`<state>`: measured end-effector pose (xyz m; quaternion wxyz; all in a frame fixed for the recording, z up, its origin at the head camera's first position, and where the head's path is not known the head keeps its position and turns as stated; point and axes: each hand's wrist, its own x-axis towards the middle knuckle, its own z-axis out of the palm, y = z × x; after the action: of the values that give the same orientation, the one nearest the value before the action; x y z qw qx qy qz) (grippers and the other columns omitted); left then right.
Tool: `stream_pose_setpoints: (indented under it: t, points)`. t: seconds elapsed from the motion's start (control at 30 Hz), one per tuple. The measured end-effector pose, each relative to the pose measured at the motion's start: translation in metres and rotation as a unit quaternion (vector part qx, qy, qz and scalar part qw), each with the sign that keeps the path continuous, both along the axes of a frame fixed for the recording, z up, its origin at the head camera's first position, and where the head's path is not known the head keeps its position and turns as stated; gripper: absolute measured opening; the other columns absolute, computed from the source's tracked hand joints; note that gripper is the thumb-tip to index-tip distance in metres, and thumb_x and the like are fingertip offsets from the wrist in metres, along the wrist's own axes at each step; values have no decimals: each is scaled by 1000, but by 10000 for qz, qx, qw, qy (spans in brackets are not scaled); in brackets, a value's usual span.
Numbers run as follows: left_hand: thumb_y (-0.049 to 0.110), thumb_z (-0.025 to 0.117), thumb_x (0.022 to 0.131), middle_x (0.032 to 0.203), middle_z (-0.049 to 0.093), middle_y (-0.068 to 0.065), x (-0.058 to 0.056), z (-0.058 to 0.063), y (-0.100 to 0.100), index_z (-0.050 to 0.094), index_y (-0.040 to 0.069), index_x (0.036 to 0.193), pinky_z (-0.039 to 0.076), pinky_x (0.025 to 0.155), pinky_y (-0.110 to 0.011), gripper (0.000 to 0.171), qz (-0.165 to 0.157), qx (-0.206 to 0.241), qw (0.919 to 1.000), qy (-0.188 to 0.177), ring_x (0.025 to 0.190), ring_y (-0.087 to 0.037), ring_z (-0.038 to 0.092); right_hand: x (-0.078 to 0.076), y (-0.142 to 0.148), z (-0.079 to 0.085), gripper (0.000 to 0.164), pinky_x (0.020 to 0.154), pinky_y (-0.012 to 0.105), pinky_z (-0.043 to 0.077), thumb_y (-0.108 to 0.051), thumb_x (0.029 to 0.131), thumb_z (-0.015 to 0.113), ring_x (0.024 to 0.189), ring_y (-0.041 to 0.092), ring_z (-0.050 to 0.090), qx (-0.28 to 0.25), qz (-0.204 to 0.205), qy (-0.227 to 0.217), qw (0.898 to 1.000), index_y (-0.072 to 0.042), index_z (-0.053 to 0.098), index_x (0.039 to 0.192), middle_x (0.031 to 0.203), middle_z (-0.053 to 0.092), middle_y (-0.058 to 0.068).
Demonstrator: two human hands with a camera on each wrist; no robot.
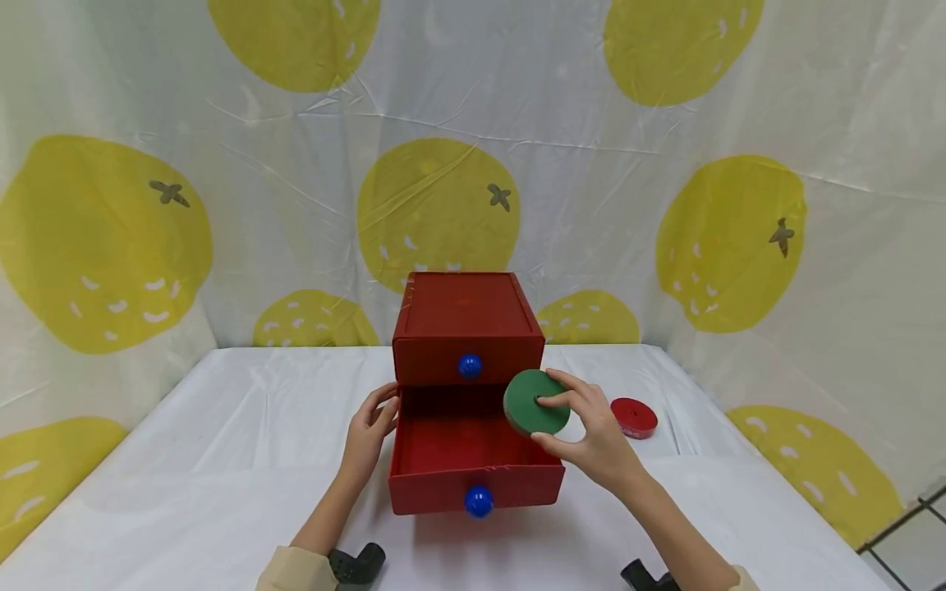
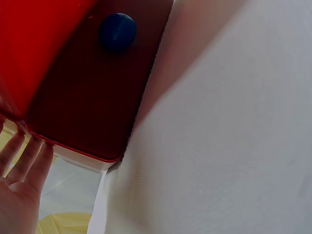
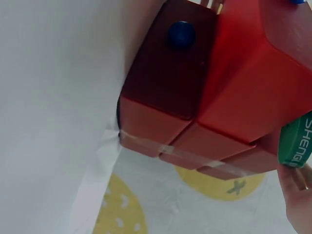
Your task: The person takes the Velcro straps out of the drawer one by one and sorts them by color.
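On table: drawer cabinet | Below top drawer: extended drawer | By its right edge: disc in right hand | Cabinet left: left hand | Cabinet right, on table: second disc | Behind cabinet: curtain

Red drawer unit, one drawer extended; blue knob; green disc, white edge lettering, held in right hand; yellow-printed sheet.

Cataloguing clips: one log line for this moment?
left hand: touches box; right hand: holds green roll; drawer: open; red roll: on table
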<state>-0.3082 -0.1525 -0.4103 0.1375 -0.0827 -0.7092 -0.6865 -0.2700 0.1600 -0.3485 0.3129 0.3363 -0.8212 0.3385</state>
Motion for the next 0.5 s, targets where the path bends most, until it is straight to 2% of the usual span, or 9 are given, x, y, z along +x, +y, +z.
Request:
stream_pose_setpoints:
  t: [0.3,0.5]
  points:
    - [26,48,94,129,51,-11,0,0,0,47,10,128,50,87,-25,38,20,-17,10000,50,98,5,57,4,12,-5,43,81,10,45,-8,65,80,119,17,39,-162,-226,8,9996,-14,62,103,134,46,9]
    - [25,48,94,129,51,-12,1,0,1,47,9,129,50,86,-23,38,30,-29,10000,51,98,5,57,6,21,-10,43,86,7,38,-4,63,81,120,11,37,-391,-346,167,9985,-14,63,101,131,48,11]
